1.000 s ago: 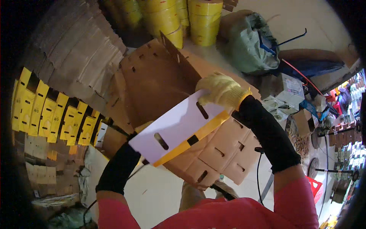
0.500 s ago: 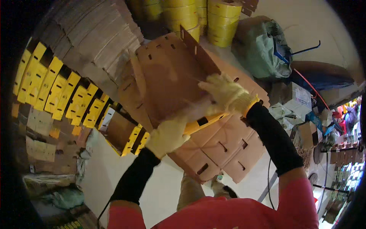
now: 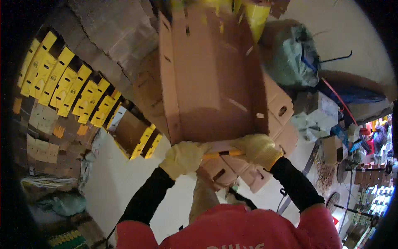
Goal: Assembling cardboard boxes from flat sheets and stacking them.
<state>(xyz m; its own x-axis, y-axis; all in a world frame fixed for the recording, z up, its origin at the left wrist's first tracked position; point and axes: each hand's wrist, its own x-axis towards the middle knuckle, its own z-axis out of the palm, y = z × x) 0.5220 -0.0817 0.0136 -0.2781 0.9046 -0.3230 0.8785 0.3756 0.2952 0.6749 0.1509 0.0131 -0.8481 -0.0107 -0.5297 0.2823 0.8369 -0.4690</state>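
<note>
Both my hands wear cream knit gloves. A large brown cardboard box (image 3: pixel 207 91), open-topped with raised side walls and slots, stretches away from me. My left hand (image 3: pixel 183 159) is closed on the left end of its near wall. On the right end of that same wall my right hand (image 3: pixel 258 150) is closed too, thumbs inward. Between the gloves shows the wall's yellow outer edge (image 3: pixel 224 154). Flat slotted cardboard sheets (image 3: pixel 244 170) lie beneath the box and stick out at its near and right sides.
Yellow-fronted cardboard trays (image 3: pixel 85 91) stand in a stacked row at left, beside piled brown cardboard (image 3: pixel 116 33). Yellow rolls (image 3: pixel 257 16) are behind the box. A green sack (image 3: pixel 290 54), white carton (image 3: pixel 322 110) and red rod (image 3: pixel 338 97) lie at right.
The cardboard box has swung round and moved farther out, its walls now standing up on both sides. My right hand has come down from the box's right side onto its near wall.
</note>
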